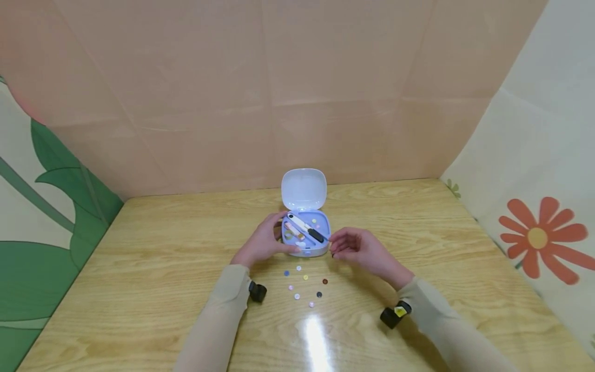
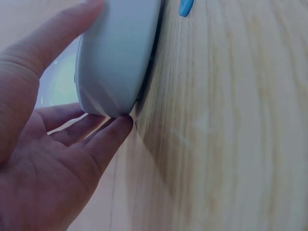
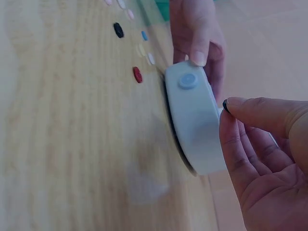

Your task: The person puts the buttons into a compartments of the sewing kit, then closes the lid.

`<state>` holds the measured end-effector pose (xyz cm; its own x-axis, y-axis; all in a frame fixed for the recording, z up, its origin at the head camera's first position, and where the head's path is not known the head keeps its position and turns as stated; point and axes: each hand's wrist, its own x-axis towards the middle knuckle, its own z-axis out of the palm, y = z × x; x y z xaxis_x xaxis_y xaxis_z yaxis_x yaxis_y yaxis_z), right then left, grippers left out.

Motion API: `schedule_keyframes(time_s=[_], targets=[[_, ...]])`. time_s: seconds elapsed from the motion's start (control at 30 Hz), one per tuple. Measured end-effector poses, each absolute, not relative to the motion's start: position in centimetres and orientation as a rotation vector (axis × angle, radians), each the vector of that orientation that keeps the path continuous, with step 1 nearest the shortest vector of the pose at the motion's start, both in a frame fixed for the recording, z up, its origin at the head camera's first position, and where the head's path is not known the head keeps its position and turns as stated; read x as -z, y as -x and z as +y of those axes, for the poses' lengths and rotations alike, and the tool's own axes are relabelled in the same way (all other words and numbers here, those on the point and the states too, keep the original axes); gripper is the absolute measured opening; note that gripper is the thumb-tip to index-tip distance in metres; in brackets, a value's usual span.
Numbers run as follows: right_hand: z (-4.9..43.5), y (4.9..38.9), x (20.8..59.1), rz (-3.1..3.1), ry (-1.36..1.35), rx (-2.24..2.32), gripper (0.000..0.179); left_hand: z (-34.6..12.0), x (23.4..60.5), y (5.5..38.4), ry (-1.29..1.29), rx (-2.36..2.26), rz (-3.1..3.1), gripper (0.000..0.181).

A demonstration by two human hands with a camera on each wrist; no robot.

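Observation:
A small sewing box (image 1: 316, 253), pale blue inside with a white lid (image 1: 304, 189) raised at the back, stands on the table. My left hand (image 1: 265, 240) grips it from the left, thumb at the front rim and fingers round the side and back. At the box's right front corner is my right hand (image 1: 360, 252), pinching a small dark button (image 3: 225, 106) between thumb and forefinger. Inside the box lie a slim white tool with a black end (image 1: 316, 235), a white-and-orange item (image 1: 295, 231) and a few tiny buttons (image 1: 314, 221).
Several loose buttons lie on the wooden table (image 1: 186, 289) in front of the box, among them a blue button (image 1: 286, 273), a red button (image 1: 325, 281) and a black button (image 1: 319, 294). Behind the table rises a plain pinkish backdrop (image 1: 232, 129).

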<state>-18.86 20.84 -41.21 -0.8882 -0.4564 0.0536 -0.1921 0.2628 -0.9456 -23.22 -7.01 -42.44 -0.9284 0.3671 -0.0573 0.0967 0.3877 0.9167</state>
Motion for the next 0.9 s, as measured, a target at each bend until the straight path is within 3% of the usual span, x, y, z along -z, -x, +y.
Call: schedule_keyframes(time_s=[0.9], targets=[[20.7,22.8,40.0,2.428,0.428,1.794,0.031,-7.1,42.7,23.3,-0.409,-1.584,2.379,0.100]])
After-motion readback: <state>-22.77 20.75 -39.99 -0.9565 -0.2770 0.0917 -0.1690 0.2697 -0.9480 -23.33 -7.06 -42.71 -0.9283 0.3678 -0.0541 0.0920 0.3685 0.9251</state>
